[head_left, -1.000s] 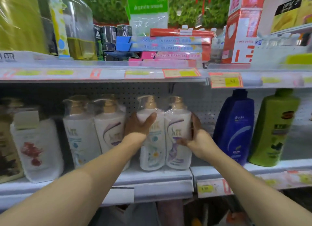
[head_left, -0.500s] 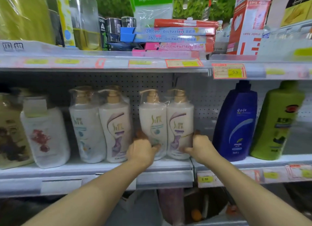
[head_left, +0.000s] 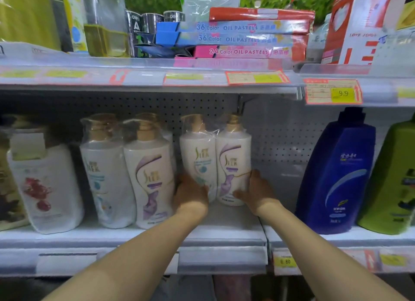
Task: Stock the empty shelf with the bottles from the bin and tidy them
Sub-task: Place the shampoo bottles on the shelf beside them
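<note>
While upright on shelf (head_left: 224, 224) | twin-pack (head_left: 214, 157) | left hand (head_left: 190, 194), right hand (head_left: 256, 191) fingers clamped round base

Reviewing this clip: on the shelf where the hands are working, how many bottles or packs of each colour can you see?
White pump bottles in shrink-wrapped twin packs: 4, two in the left pack and two in the pack gripped by the left hand and right hand
White refill pouch: 1
Blue bottle: 1
Green bottle: 1
Total: 7
</note>
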{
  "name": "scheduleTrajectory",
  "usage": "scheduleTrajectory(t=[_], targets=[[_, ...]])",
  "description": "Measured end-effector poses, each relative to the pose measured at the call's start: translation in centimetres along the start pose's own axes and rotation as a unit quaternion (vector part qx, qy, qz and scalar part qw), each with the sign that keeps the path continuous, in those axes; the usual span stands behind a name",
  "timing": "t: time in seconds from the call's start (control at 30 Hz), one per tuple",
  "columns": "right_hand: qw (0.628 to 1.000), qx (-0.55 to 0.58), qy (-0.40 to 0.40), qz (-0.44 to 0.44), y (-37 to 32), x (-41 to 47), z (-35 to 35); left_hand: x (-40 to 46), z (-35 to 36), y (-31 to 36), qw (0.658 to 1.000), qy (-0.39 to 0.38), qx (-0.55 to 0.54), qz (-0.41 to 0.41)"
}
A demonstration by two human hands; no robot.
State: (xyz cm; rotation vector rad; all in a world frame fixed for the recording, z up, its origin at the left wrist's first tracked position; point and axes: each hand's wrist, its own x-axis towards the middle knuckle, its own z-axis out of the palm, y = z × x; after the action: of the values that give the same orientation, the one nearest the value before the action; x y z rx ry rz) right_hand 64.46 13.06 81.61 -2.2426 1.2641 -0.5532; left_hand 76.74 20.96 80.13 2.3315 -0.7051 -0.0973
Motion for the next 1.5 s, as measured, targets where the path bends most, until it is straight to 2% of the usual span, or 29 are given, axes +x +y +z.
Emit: scheduleTrajectory(t=[0.23, 0.43, 0.67, 0.83, 1.0, 1.23, 1.5], targets=[[1.0, 0.002, 0.016, -0.027, -0.2, 1.5, 0.7, 1.2, 1.2, 0.4, 1.0, 0.02, 0.005, -0.016], [0.997, -0.072, 0.013, -0.018, 0.1, 1.7, 1.2, 1.1, 1.0, 0.2, 1.0, 0.0, 0.031, 0.001], [0.981, -0.19, -0.025, -0.021, -0.3, -0.8, 0.3, -0.9, -0.6, -0.9, 0.993, -0.064, 0.078, 0.067], [0.982, -0.18, -0.021, -0.051, -0.6, -4.1, -0.4, -3.6, -2.8, -2.0, 0.983, -0.065, 0.096, 0.145], [0.973, -0.219, -0.003, -0.072, -2.2, -8.4, -0.3, -6.3, -6.3, -3.0, 0.982, -0.057, 0.086, 0.159], [0.97, -0.233, 0.0, -0.074, -6.0, -14.4, 2.2, -8.0, -11.2, -9.0, 0.98, -0.079, 0.071, 0.169], [0.974, -0.207, -0.045, -0.082, -11.5, -21.4, 9.8, -9.4, -16.3, -22.1, 0.98, -0.114, 0.078, 0.141]])
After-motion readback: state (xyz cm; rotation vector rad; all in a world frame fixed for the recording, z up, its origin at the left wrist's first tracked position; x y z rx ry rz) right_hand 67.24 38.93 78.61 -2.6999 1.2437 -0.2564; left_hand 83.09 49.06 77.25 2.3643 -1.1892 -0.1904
